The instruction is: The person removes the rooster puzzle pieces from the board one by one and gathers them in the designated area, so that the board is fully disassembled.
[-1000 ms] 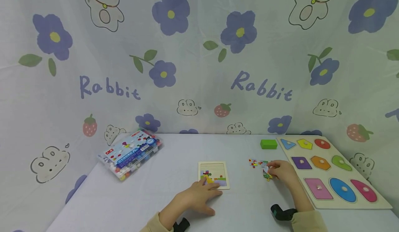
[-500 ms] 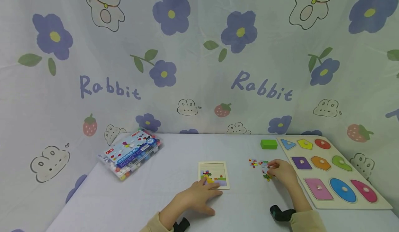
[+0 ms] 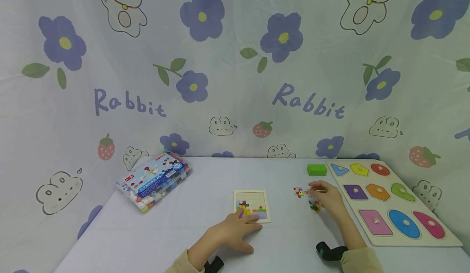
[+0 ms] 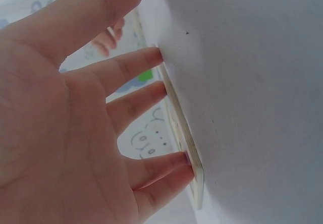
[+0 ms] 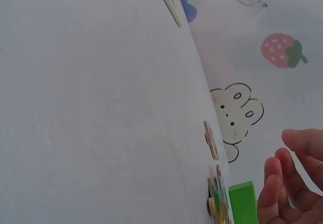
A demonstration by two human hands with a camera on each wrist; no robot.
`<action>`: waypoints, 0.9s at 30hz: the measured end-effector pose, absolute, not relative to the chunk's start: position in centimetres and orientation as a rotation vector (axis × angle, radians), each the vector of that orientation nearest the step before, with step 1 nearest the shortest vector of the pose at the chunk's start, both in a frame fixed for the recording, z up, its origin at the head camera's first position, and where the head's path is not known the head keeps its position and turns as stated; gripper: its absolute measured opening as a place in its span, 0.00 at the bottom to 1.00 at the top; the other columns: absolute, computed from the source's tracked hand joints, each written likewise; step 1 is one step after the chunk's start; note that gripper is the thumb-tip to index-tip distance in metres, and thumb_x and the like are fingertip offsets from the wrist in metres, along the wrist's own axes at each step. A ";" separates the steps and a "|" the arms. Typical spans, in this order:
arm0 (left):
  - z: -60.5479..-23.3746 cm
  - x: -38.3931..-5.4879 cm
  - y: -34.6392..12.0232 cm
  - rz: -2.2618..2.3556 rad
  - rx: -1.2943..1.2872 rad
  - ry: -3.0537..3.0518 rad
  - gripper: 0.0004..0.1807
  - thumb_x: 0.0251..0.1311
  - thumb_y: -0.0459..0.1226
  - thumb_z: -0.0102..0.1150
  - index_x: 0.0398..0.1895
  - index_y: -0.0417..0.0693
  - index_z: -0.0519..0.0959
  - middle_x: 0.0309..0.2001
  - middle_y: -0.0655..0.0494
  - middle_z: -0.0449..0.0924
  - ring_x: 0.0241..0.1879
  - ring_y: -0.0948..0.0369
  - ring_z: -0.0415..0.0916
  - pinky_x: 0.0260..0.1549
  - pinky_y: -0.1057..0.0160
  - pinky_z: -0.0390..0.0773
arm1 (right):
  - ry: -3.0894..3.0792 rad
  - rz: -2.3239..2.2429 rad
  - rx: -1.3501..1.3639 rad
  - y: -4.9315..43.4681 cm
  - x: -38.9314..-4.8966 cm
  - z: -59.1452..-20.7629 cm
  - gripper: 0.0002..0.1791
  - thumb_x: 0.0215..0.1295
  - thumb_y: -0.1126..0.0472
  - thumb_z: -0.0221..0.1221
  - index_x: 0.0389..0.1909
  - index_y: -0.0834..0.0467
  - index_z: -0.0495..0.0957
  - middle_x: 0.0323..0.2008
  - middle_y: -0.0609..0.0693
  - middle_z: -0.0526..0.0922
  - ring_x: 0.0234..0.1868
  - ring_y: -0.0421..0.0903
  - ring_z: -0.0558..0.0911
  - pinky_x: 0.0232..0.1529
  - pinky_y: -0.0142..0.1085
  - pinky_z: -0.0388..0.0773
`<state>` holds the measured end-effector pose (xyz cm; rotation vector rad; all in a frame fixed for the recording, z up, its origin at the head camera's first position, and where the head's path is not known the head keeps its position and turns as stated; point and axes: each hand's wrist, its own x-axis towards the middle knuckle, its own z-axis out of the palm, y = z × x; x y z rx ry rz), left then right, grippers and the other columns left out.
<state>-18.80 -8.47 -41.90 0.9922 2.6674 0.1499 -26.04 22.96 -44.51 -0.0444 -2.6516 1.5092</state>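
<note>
My left hand (image 3: 235, 230) lies spread over the near edge of a small wooden puzzle tray (image 3: 251, 193). Its fingertips touch the tray's edge in the left wrist view. Inside the tray, some colourful pieces fill the lower part, and bare wood shows above them. My right hand (image 3: 328, 197) is over loose printed jigsaw pieces (image 3: 314, 205), its fingers bent and partly covering them. A dark greenish sliver shows at its fingers, but I cannot tell whether it is held. Another jigsaw piece (image 3: 299, 191) lies to its left. The right wrist view shows the right hand's fingertips (image 5: 272, 167) raised above the pieces.
A green block (image 3: 317, 169) stands behind the right hand. To the right lies a large board (image 3: 400, 240) with coloured knobbed shapes. A clear case (image 3: 154, 181) of colourful contents sits at the back left. A patterned cloth (image 3: 235, 81) hangs behind the white table.
My right hand has shifted slightly left and away from me, its fingers moving over the upper loose piece. More of the lower pieces now shows. My left hand stays on the tray.
</note>
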 end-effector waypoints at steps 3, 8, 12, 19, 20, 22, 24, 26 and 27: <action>-41.9 -18.7 -8.5 0.143 0.990 2.669 0.34 0.49 0.55 0.63 0.62 0.66 0.68 0.68 0.64 0.59 0.66 0.41 0.53 0.56 0.42 0.64 | -2.615 1.653 -0.050 22.4 -26.1 -44.5 0.19 0.61 0.61 0.59 0.51 0.66 0.74 0.45 0.58 0.78 0.36 0.41 0.76 0.25 0.31 0.72; -41.9 -18.7 -8.5 0.144 0.991 2.669 0.34 0.50 0.56 0.62 0.63 0.65 0.68 0.68 0.64 0.58 0.66 0.41 0.52 0.56 0.42 0.63 | -2.624 1.712 -0.038 21.5 -26.1 -44.0 0.20 0.63 0.60 0.57 0.53 0.65 0.73 0.48 0.59 0.77 0.38 0.46 0.77 0.31 0.33 0.74; -41.8 -18.6 -8.4 0.135 0.982 2.671 0.34 0.50 0.56 0.62 0.63 0.66 0.68 0.68 0.63 0.57 0.66 0.41 0.51 0.56 0.41 0.62 | -2.619 1.715 -0.006 20.9 -26.2 -43.8 0.19 0.62 0.61 0.57 0.52 0.65 0.73 0.47 0.60 0.77 0.40 0.47 0.77 0.33 0.34 0.75; -41.8 -18.7 -8.3 0.086 0.964 2.682 0.34 0.50 0.56 0.62 0.63 0.68 0.67 0.68 0.59 0.56 0.66 0.42 0.53 0.56 0.43 0.64 | -2.558 1.770 0.083 19.8 -26.2 -43.7 0.18 0.61 0.64 0.58 0.51 0.68 0.73 0.45 0.61 0.78 0.40 0.41 0.78 0.40 0.34 0.77; -41.8 -18.7 -8.3 0.087 0.961 2.682 0.34 0.50 0.56 0.62 0.63 0.68 0.67 0.68 0.58 0.57 0.66 0.42 0.53 0.56 0.44 0.64 | -2.552 1.783 0.092 19.6 -26.2 -43.7 0.18 0.61 0.64 0.58 0.50 0.68 0.73 0.45 0.61 0.78 0.40 0.42 0.78 0.40 0.35 0.77; -41.8 -18.7 -8.2 0.087 0.963 2.683 0.33 0.50 0.56 0.62 0.63 0.68 0.68 0.68 0.58 0.58 0.66 0.42 0.53 0.56 0.44 0.64 | -2.549 1.802 0.102 19.1 -26.2 -43.7 0.18 0.61 0.64 0.58 0.50 0.68 0.74 0.45 0.61 0.78 0.40 0.43 0.79 0.40 0.34 0.77; -41.8 -18.7 -8.2 0.093 0.963 2.685 0.33 0.50 0.56 0.62 0.62 0.68 0.68 0.68 0.58 0.58 0.66 0.43 0.53 0.56 0.44 0.64 | -2.546 1.805 0.101 18.5 -26.3 -43.7 0.17 0.60 0.65 0.59 0.49 0.67 0.74 0.45 0.60 0.78 0.41 0.44 0.79 0.39 0.32 0.77; -41.8 -18.7 -8.1 0.101 0.962 2.685 0.33 0.50 0.57 0.62 0.62 0.67 0.68 0.67 0.58 0.58 0.66 0.44 0.53 0.56 0.44 0.64 | -2.549 1.802 0.097 17.8 -26.4 -43.6 0.16 0.60 0.65 0.59 0.48 0.66 0.75 0.44 0.59 0.78 0.41 0.45 0.78 0.38 0.31 0.76; -41.8 -18.7 -8.1 0.104 0.962 2.685 0.33 0.50 0.57 0.62 0.62 0.67 0.68 0.67 0.58 0.59 0.66 0.45 0.54 0.56 0.45 0.64 | -2.555 1.796 0.092 17.4 -26.4 -43.6 0.16 0.60 0.65 0.59 0.48 0.65 0.75 0.44 0.58 0.79 0.41 0.46 0.78 0.38 0.31 0.76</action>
